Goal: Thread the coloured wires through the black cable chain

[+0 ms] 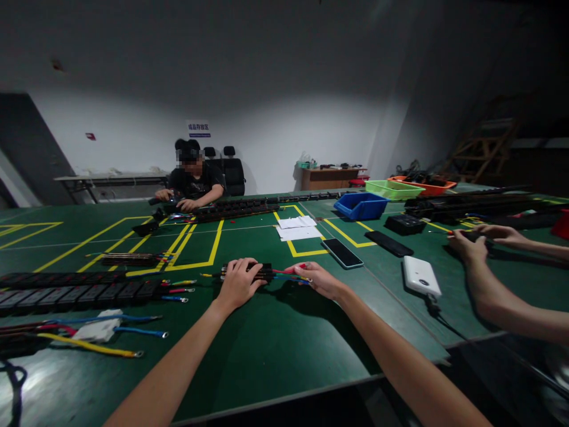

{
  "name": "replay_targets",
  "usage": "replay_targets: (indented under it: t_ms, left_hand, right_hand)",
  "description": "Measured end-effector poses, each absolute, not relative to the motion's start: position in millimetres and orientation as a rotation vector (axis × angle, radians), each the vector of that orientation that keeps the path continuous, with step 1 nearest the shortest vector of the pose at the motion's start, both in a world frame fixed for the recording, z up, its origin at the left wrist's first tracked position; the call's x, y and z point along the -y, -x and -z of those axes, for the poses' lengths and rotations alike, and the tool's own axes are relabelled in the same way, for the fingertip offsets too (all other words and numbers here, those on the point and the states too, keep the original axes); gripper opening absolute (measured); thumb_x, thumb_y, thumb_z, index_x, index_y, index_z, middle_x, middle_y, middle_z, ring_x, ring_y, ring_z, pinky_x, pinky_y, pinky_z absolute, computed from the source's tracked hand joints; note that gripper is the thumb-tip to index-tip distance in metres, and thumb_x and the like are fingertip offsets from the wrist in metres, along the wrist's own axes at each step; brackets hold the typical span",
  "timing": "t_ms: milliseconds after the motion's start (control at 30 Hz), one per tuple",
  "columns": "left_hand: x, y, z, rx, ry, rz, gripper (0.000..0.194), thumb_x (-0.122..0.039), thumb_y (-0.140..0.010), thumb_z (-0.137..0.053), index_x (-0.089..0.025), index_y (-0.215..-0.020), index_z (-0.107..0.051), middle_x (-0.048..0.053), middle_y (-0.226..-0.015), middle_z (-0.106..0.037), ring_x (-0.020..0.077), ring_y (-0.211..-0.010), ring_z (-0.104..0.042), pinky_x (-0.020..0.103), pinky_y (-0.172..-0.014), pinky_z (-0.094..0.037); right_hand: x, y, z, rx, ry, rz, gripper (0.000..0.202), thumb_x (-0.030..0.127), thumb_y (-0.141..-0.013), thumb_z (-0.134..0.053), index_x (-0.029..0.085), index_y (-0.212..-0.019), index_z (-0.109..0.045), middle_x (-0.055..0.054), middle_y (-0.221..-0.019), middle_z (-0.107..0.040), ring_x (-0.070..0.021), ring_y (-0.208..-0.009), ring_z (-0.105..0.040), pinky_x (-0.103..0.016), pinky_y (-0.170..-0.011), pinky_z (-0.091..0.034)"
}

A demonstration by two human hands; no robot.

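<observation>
My left hand [240, 281] lies over a short black wired block [265, 271], its fingers wrapped across the top and hiding much of it. Colored wires stick out of both ends of the block. At its right end, my right hand [322, 281] pinches a red wire [290, 270], thumb and fingers closed. Blue and yellow wires [299, 277] with metal ring ends run beside those fingers. To the left of my left hand lies a long black socket strip [89, 296], with yellow, red and blue wires ending in ring terminals.
A phone [342, 253], a black phone-like slab [388, 244] and a white power bank [421, 276] with a cable lie right. Papers [299, 228] and a blue bin [361, 206] sit beyond. A co-worker's hands [471, 246] work at right; another person [193, 178] sits across.
</observation>
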State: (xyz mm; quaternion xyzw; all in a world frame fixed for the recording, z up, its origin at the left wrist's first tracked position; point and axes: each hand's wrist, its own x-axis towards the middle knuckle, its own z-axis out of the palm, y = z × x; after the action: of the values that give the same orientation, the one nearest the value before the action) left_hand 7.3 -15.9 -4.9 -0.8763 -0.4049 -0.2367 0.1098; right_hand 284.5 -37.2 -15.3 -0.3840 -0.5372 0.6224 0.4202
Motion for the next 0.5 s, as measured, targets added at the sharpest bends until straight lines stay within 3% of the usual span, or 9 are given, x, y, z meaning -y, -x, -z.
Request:
replay_targets:
  t_ms: [167,300,500]
  left_hand:
    - [15.0,-7.5,4.1,1.215,2.605,0.724,0.038,-0.042,-0.093,-0.062,-0.024,-0.127,-0.061,0.009,-0.127,-0.061,0.0283,-0.118,-0.054,0.048,-0.102,-0.04]
    - [14.7,-7.8,2.5,1.193,2.634,0.749,0.036,-0.039,-0.094,-0.06,-0.023,-0.126,-0.059,0.009,-0.126,-0.061,0.0277,-0.117,-0.055,0.047,-0.104,-0.04]
    - [15.1,-7.5,-0.2,1.062,2.747,0.722,0.033,-0.039,-0.093,-0.06,-0.023,-0.122,-0.059,0.009,-0.121,-0.061,0.0275,-0.113,-0.056,0.047,-0.101,-0.042]
  right_hand:
    - [39.0,-282.1,10.5,1.321,0.964,-1.528,0.054,0.059,-0.074,-0.08,0.017,-0.107,-0.078,-0.006,-0.087,-0.073,-0.016,-0.074,-0.064,-0.027,-0.067,-0.047]
    - [43.2,-281.3,2.2,1.382,0.97,-1.482,0.048,0.051,-0.071,-0.085,0.019,-0.106,-0.077,-0.003,-0.086,-0.072,-0.0137,-0.075,-0.061,-0.023,-0.065,-0.043]
    - [42.4,-288.6,2.1,1.36,0.895,-1.629,0.045,0.044,-0.065,-0.09,0.018,-0.099,-0.076,-0.001,-0.079,-0.069,-0.011,-0.069,-0.06,-0.021,-0.061,-0.044]
